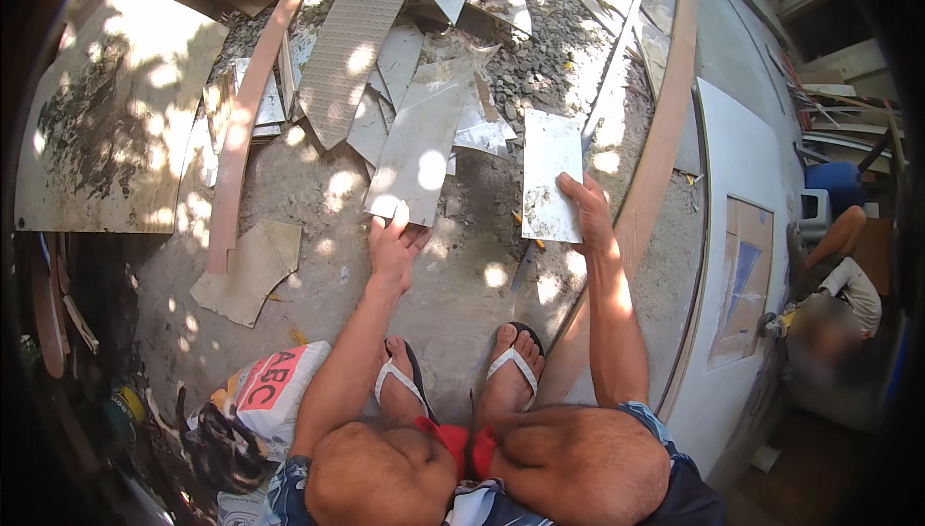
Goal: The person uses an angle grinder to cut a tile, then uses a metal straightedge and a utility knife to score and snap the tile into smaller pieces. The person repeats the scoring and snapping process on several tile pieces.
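A small white rectangular board, speckled with dirt, is held upright in my right hand. The thumb lies on its face and the other fingers are behind it. My left hand grips the near end of a longer pale board, with some fingertips over its edge and others below. The far part of this board rests on a heap of broken panels. Beside it lies a beige board with a bumpy pattern.
A large stained sheet and a long brown strip lie at left. A broken slab, sack and dark cat are nearer. Along the right run a long plank and white panel; another person is beyond.
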### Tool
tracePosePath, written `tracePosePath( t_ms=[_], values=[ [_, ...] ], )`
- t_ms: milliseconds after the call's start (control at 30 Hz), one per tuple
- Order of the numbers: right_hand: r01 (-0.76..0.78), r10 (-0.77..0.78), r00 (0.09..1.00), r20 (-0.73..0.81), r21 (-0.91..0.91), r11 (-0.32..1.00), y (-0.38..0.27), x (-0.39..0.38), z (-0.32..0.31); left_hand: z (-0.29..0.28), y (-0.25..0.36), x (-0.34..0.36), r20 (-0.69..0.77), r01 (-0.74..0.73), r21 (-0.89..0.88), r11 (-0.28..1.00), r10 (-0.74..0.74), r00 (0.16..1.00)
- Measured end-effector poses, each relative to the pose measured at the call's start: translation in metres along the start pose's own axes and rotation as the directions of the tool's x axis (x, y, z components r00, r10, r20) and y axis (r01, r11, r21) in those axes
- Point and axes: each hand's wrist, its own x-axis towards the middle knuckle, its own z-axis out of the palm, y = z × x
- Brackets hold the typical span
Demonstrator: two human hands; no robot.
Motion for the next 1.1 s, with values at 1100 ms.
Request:
tracePosePath(
  t_ms=[1100],
  values=[
    [0.260, -0.343, 0.875, -0.342, -0.265, 0.929, -0.039, -0.013, 0.047, 0.036, 0.013, -0.027, 0.796, -0.649, 0.604, -0.463, 0.306, 0.522]
  ],
)
